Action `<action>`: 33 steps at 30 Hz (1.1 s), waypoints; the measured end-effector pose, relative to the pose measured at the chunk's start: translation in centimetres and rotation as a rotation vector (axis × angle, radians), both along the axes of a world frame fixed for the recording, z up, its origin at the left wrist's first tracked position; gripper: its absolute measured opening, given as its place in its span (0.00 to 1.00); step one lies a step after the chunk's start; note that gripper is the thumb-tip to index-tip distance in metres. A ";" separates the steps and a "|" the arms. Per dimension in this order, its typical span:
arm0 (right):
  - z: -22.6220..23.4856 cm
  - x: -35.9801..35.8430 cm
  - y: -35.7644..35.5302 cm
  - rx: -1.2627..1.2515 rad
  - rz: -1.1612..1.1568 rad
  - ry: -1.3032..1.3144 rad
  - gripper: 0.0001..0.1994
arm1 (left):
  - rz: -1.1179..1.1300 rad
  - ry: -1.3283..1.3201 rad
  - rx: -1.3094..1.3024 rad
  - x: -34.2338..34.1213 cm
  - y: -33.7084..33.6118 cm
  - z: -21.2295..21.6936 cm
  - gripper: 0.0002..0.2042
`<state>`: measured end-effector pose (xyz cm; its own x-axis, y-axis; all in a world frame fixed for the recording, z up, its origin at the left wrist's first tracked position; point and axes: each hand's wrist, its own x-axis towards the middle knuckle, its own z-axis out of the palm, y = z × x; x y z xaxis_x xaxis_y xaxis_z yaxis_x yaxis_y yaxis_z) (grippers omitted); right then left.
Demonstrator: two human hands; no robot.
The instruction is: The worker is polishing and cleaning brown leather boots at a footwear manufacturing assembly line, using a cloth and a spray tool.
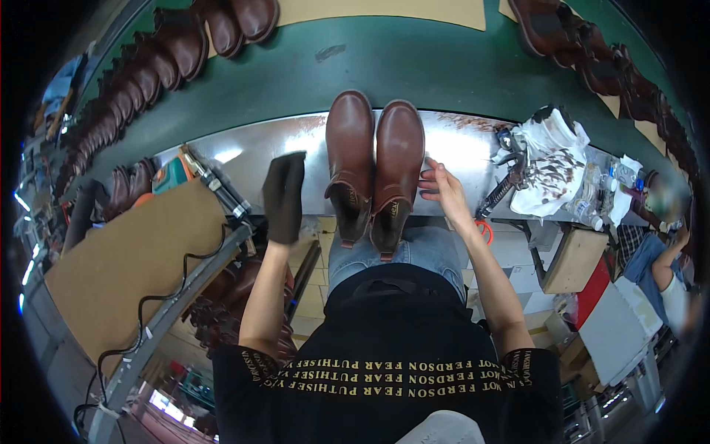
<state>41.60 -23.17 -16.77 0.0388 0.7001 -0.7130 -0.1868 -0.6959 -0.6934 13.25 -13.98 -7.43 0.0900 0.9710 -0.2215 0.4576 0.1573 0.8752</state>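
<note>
A pair of brown leather ankle boots stands side by side in front of me on a shiny metal strip, toes pointing away: a left boot (350,140) and a right boot (400,148). Their openings and heel tabs face me and overhang the near edge. Left of them, my left hand (285,198) wears a dark glove or mitt; it is stretched out, holds nothing and stays apart from the boots. My right hand (446,192), bare, is beside the right boot with its fingers apart. Whether its fingertips touch the leather I cannot tell.
White cloth (547,166) with dark stains, a black-handled brush (506,185) and a clear bottle (586,211) lie to the right. Red scissors handles (484,231) hang at the edge. Rows of brown boots (151,70) line the green bench (310,81). Another person (658,266) sits far right.
</note>
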 end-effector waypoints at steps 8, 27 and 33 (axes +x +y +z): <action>0.9 -3.2 -0.3 0.037 -0.125 0.121 0.32 | 0.277 -0.616 -0.773 0.4 -0.5 -5.8 0.39; 9.7 -3.0 2.4 0.312 0.133 -0.508 0.30 | 0.151 -1.250 -0.964 1.2 0.6 -10.8 0.38; 1.3 0.4 2.4 0.005 0.227 -0.480 0.31 | -0.141 0.204 -0.525 5.0 4.9 -6.7 0.49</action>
<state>41.97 -20.78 -15.44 0.2064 0.7324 -0.6488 0.3074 -0.6781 -0.6676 18.20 -9.10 -14.18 0.1154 0.7078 -0.6969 0.6572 0.4717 0.5879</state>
